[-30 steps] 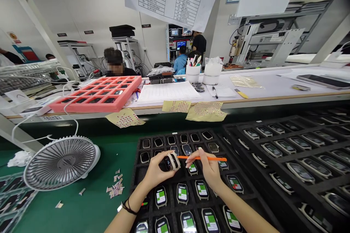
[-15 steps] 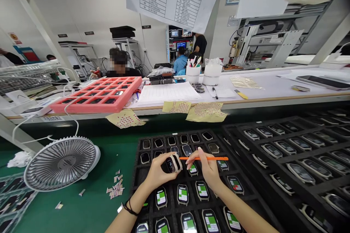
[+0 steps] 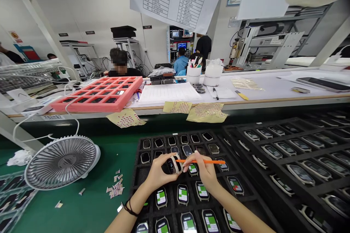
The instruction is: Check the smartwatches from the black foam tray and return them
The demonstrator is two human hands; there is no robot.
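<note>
My left hand [image 3: 160, 170] grips a smartwatch body [image 3: 174, 165] by its edges, tilted so that its dark lit screen faces left. Pinched in the fingers of my right hand [image 3: 203, 167] is a thin orange stick [image 3: 212, 161], lying nearly level. Its left end reaches the side of the watch; whether it presses on it I cannot tell. Both hands are over a black foam tray [image 3: 171, 174] holding many watch bodies in separate slots. In the nearer rows, several watches [image 3: 182, 194] show green and white screens, while those at the back are dark.
More black trays of watches [image 3: 300, 173] stand at the right. On the left are a round grey fan [image 3: 67, 162] and small paper scraps [image 3: 116, 189] on the green mat. A shelf beyond holds a pink foam tray [image 3: 90, 107], papers [image 3: 169, 93] and a pen cup [image 3: 194, 74]. People sit farther back.
My right hand has shifted slightly left and down, bringing the orange stick's left end further onto the watch side. My left hand keeps the watch in almost the same place.
</note>
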